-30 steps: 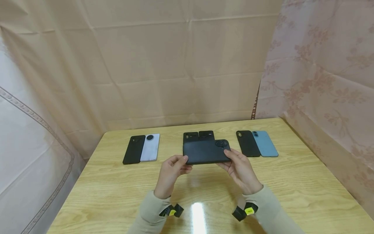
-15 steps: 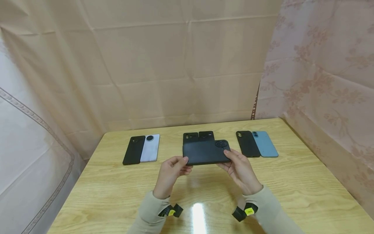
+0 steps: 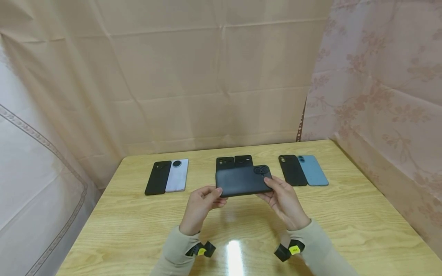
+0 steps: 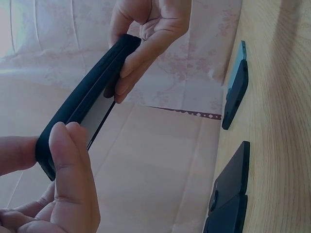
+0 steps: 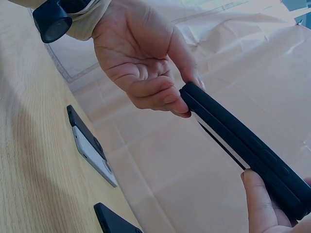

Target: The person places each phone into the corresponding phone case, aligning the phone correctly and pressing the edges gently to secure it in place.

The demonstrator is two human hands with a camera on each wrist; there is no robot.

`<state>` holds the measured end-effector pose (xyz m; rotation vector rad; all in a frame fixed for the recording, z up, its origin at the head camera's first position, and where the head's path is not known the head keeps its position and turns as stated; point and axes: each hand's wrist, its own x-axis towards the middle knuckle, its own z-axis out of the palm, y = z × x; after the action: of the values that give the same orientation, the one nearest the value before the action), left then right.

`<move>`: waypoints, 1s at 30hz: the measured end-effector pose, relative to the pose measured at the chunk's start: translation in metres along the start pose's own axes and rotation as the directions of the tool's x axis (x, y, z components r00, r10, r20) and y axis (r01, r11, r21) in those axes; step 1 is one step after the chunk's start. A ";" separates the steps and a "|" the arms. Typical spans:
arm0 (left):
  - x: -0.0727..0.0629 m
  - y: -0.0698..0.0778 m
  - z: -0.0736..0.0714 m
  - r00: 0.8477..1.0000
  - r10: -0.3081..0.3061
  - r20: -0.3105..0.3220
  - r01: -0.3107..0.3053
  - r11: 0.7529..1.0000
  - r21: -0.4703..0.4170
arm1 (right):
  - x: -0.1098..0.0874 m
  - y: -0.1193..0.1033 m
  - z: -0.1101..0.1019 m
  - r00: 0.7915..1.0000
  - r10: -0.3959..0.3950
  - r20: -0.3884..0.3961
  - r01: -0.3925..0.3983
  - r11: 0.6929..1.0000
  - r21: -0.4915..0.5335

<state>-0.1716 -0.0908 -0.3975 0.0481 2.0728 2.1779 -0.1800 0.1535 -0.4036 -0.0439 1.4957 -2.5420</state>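
The left hand (image 3: 201, 207) and right hand (image 3: 286, 201) pinch opposite ends of a black phone case (image 3: 239, 182) above the wooden bench (image 3: 131, 230).

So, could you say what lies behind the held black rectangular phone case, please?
In the head view, two flat black items show their upper ends; the case hides the rest.

Left hand (image 3: 201, 207), right hand (image 3: 285, 201) hold black phone case (image 3: 239, 181) by opposite ends; blue phone (image 3: 314, 171) on table (image 3: 131, 230).
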 end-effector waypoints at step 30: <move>0.000 0.000 -0.002 0.999 -0.035 0.023 0.035 0.999 0.025 | 0.000 0.001 0.000 1.000 -0.019 0.006 0.019 1.000 -0.015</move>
<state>-0.1722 -0.0931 -0.3974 0.0399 2.0719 2.1215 -0.1796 0.1533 -0.4045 -0.0671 1.5197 -2.5429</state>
